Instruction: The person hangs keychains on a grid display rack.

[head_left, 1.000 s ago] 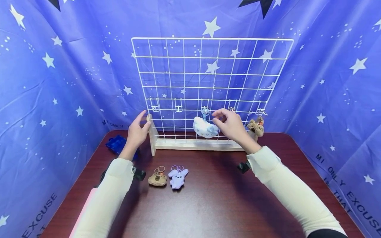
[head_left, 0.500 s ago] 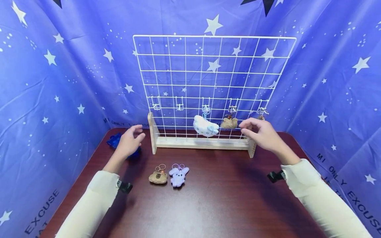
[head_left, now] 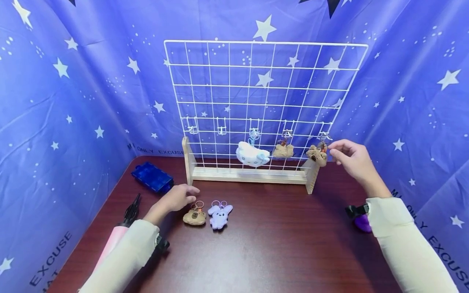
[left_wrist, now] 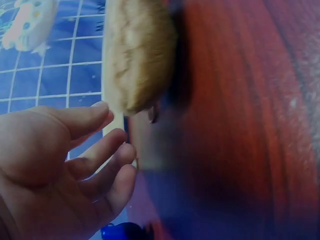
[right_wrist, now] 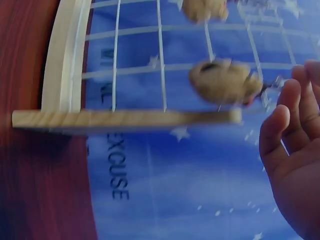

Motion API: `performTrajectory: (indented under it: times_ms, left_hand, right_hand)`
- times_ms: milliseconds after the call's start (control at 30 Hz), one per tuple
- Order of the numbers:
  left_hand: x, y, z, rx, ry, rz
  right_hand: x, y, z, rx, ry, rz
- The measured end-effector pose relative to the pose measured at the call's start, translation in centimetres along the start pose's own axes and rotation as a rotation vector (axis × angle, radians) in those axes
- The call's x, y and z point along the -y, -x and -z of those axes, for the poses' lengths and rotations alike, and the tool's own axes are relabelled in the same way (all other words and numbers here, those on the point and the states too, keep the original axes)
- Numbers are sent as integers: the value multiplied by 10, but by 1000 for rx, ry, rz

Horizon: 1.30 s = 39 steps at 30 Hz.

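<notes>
A: The blue starry cloth [head_left: 91,61] is wrapping the whole scene, rising beyond and beside both hands!

B: And beneath them the dark red table [head_left: 278,244] is spreading wide, gleaming.

A: Beyond the hands, the white wire grid [head_left: 266,42] is standing upright on its wooden base [head_left: 249,176].

B: Now the right hand [head_left: 355,160]! It's hovering by the grid's right end, fingers loosely bent, thumb standing off, gripping nothing that I'm seeing.

A: The left hand [head_left: 177,198] is hanging low over the table, fingers relaxed and parted, holding nothing.

B: Beyond it, to its left, the blue box [head_left: 152,177] is lying flat.

A: The white plush [head_left: 252,154] is dangling well left of the right hand.

B: Right of the left hand, the lilac plush [head_left: 219,218] is lying on the table, with the brown plush [head_left: 194,218] resting between, nearest those fingers.

A: Another brown plush [head_left: 283,151] is hanging nearer the right hand, and the bear keychain [head_left: 316,156] is swinging into place as nearest, just beside its fingertips; touching, I can't tell.

B: Smallest, two hooks [head_left: 221,130] are sitting on the grid, up beyond the left hand.
</notes>
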<state>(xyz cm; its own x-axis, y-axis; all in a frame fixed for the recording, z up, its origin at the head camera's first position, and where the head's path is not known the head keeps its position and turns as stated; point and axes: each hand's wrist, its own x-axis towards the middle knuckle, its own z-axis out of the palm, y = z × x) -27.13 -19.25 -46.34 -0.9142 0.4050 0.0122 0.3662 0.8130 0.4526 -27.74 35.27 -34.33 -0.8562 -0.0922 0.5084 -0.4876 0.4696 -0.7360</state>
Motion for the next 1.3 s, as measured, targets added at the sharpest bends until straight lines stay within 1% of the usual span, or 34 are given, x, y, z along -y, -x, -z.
performTrajectory:
  times_ms: [100,167,200,267,333,367,400,467,567,733,867,967,1133,1200,1300]
  left_hand:
    - [0,-1,-6,54,-18,-30]
    - [0,0,-9,67,-36,-43]
    - [0,0,-10,67,-43,-45]
    - [0,0,-12,57,-58,-45]
    - [1,0,-13,48,-50,-34]
    - [1,0,-14,42,-56,-38]
    - [1,0,-14,40,-46,-32]
    - [1,0,-15,34,-55,-46]
    - [0,1,-16,34,-51,-52]
    - [1,1,-15,33,-50,-50]
    - [1,0,-14,38,-40,-55]
    - [1,-1,-14,47,-24,-48]
    - [-1,-3,-14,63,-2,-12]
    - [-2,-4,-14,67,5,-10]
    - [-4,-4,-14,65,16,-32]
  right_hand:
    - [-14,-3,3,-78,53,-50]
    - [-23,-6,3,-110,117,-82]
    - [-27,-8,3,-113,150,-98]
    - [-33,-10,3,-90,205,-124]
    - [-37,-12,3,-32,239,-142]
    - [-39,-12,4,3,251,-149]
    - [-40,-13,4,39,255,-152]
    - [-42,-13,4,101,258,-152]
    - [-44,-14,3,152,258,-145]
    - [-47,-16,-1,169,243,-105]
    - [-50,-17,-4,163,271,-73]
    - [-52,-16,-4,157,299,-71]
    - [-54,-16,-6,160,296,-92]
    - [-55,-16,-6,168,285,-102]
    - [-55,-16,-7,177,282,-105]
